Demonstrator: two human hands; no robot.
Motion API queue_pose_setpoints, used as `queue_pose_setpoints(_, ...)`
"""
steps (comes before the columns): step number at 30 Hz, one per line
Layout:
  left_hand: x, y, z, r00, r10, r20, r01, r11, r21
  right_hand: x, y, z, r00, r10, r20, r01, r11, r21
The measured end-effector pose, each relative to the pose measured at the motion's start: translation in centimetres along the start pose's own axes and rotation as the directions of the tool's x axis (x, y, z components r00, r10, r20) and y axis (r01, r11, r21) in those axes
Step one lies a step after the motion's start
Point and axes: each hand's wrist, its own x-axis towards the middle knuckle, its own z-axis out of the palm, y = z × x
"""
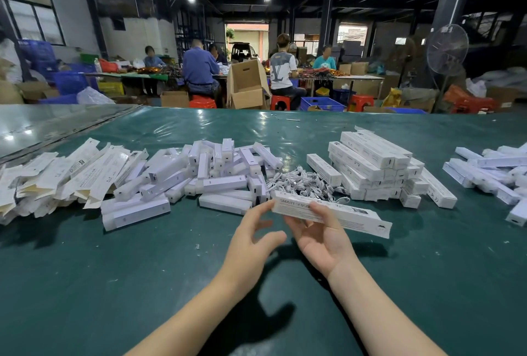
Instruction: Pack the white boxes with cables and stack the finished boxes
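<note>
The long white cardboard box (330, 214) nearest the camera carries the word "SMART" at its left end. The remaining print on it is illegible. A white carton (439, 191) at the right foot of the stacked white boxes (370, 162) bears a "CE" mark. The grey-and-white T-shirt (281, 70) of a seated person shows large letters "LV".
</note>
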Motion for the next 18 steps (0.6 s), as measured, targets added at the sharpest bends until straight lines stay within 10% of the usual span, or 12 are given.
queue_pose_setpoints(4, 0.6, -0.4, -0.7, 0.986, -0.139, 0.094, 0.156, 0.967, -0.200, 0.1, 0.6, 0.1, 0.998, -0.059, 0.030, 0.064, 0.979, -0.194)
queue_pose_setpoints(7, 0.7, -0.8, -1.2, 0.988, -0.093, 0.122, 0.071, 0.983, 0.171, 0.2, 0.7, 0.2, 0.954, -0.294, -0.053, 0.252, 0.887, -0.387)
queue_pose_setpoints(10, 1.0, -2.3, -2.3, 0.967, 0.114, 0.226, -0.250, 0.582, 0.774, 0.0, -0.3, -0.4, 0.762, -0.645, 0.051, 0.392, 0.398, -0.829)
queue_pose_setpoints(13, 1.6, -2.7, -3.4, 0.966, 0.187, 0.180, -0.254, 0.541, 0.802, -0.1, -1.1, -1.3, 0.565, -0.712, 0.417, 0.294, -0.299, -0.908)
queue_pose_setpoints(18, 3.7, -3.8, -6.0, 1.000, -0.009, -0.011, 0.014, 0.328, 0.944, 0.3, -0.8, -1.9, 0.860, -0.342, 0.379, -0.047, -0.792, -0.608)
